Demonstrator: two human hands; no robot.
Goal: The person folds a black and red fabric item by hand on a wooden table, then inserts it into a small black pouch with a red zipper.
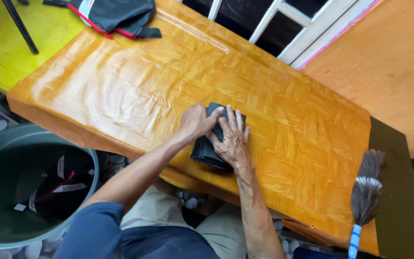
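A folded dark cloth [210, 146] lies on the glossy wooden table [120, 91], near its front edge. The left hand [196, 122] pinches the cloth's upper edge with curled fingers; the right hand [232, 141] presses flat on it, fingers spread. A feather duster [365, 192] lies well apart, a grey bin [5, 144] below left.

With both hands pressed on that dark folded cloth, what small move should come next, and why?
Probably slide the dark folded cloth along the glossy wooden tabletop: left hand and right hand both press it flat, and much glossy surface lies around it.
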